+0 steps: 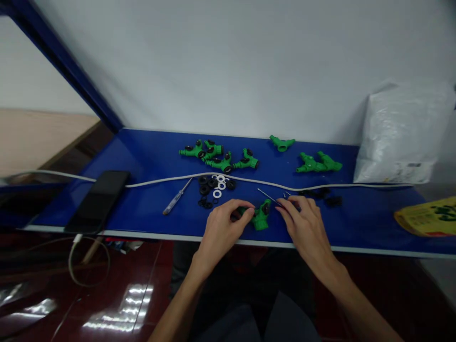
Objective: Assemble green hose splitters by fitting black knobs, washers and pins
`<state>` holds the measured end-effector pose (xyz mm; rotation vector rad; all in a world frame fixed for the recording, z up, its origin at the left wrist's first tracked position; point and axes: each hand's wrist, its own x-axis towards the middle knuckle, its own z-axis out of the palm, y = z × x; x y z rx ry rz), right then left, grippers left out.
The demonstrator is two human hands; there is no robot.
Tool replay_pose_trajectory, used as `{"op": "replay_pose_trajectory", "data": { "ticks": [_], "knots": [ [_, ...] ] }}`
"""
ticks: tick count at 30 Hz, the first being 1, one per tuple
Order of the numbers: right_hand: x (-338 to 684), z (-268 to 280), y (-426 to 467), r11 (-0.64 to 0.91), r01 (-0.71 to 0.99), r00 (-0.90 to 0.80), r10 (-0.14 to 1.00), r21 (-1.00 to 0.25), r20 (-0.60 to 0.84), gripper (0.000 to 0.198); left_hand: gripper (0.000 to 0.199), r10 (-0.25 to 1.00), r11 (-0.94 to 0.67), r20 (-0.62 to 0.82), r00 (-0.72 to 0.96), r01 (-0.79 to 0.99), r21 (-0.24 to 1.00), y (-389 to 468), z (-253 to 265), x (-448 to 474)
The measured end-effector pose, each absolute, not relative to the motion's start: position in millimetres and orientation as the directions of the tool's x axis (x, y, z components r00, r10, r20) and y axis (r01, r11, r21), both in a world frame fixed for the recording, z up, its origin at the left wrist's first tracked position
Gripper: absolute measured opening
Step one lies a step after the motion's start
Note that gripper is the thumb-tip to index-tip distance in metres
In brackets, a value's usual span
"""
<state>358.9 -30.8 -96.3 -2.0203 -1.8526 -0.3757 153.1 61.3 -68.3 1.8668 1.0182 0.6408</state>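
Note:
My left hand [228, 221] pinches one arm of a green Y-shaped hose splitter [261, 219] near the front edge of the blue shelf. A black valve knob shows on the splitter's other arm. To its right, my right hand [305, 223] is closed around a screwdriver [268, 195], whose thin metal shaft points up and left; its handle is hidden under my fingers. Small shiny screws [287, 194] lie by my right fingertips. Small black parts [333, 201] sit just beyond that hand. White washers [217, 193] and black rings [204, 189] are gathered left of the splitter.
A clear-handled screwdriver [174, 202] and a phone [98, 202] lie left. More green splitters [221, 164] and green bodies [313, 164] stand along the back. A white cable [249, 180] crosses the shelf. A white plastic bag [402, 137] and a yellow packet [427, 217] are right.

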Motion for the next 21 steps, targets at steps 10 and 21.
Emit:
{"op": "replay_pose_trajectory", "data": {
  "ticks": [10, 21],
  "knots": [
    [339.8, -79.4, -46.8, -0.018, 0.938, 0.236, 0.766, -0.346, 0.598, 0.024, 0.018, 0.934, -0.336, 0.188, 0.303, 0.566, 0.753, 52.5, -56.4, 135.6],
    [283.2, -62.8, -15.1, -0.12, 0.968, 0.195, 0.912, -0.22, 0.36, 0.034, 0.009, 0.894, -0.448, 0.245, 0.376, 0.783, 0.432, 91.0, -65.2, 107.6]
  ]
}}
